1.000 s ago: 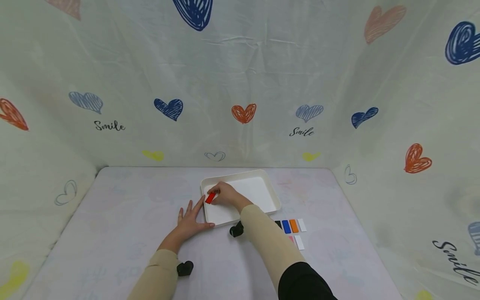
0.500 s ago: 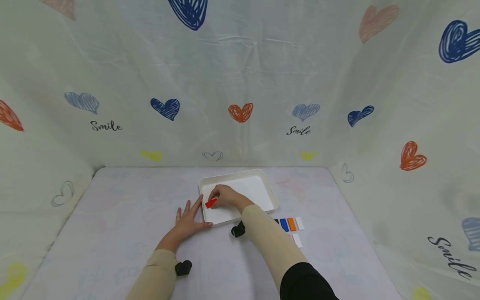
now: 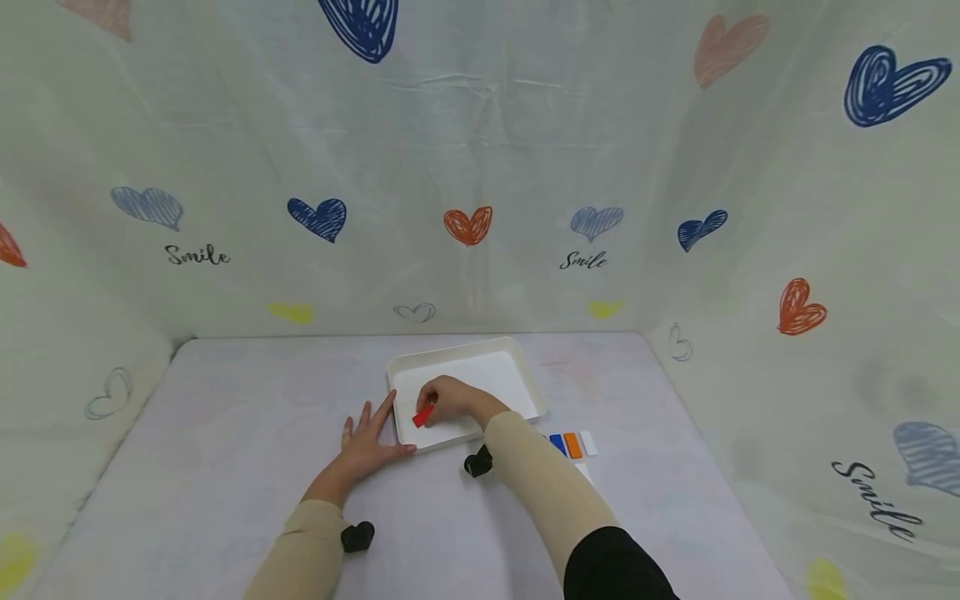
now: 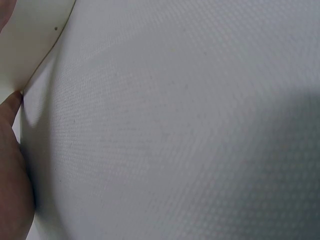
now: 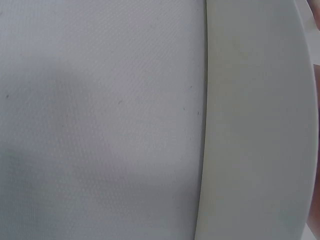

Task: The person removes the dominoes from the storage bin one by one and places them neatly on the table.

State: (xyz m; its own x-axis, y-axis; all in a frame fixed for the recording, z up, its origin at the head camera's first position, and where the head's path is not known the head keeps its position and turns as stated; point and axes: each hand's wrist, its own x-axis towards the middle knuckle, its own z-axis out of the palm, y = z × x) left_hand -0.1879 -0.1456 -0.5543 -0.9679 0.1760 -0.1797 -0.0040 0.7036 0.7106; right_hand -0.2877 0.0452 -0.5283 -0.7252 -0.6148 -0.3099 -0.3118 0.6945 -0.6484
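Note:
A shallow white tray (image 3: 491, 367) lies on the table. My right hand (image 3: 455, 398) is over the tray's left part and pinches a small red rectangular tile (image 3: 422, 417) between thumb and fingers, tilted low over the tray floor. Fingers spread, my left hand (image 3: 364, 447) rests against the tray's left side, with its index finger and thumb at the rim. The left wrist view catches part of that hand (image 4: 14, 185) beside the tray wall (image 4: 32, 37). Mostly the tray's outer wall (image 5: 257, 120) fills the right wrist view, which hides the tile.
To the right of the tray, a blue tile (image 3: 558, 444), an orange tile (image 3: 573, 445) and a white tile (image 3: 588, 443) lie in a row, partly behind the right sleeve (image 3: 555, 492). A curtain (image 3: 517, 283) printed with hearts stands around the table (image 3: 225, 433).
The right hand has drawn the red tile a little towards the near side of the tray, turning it on the way. The left hand stays at the rim. The head view has shifted slightly.

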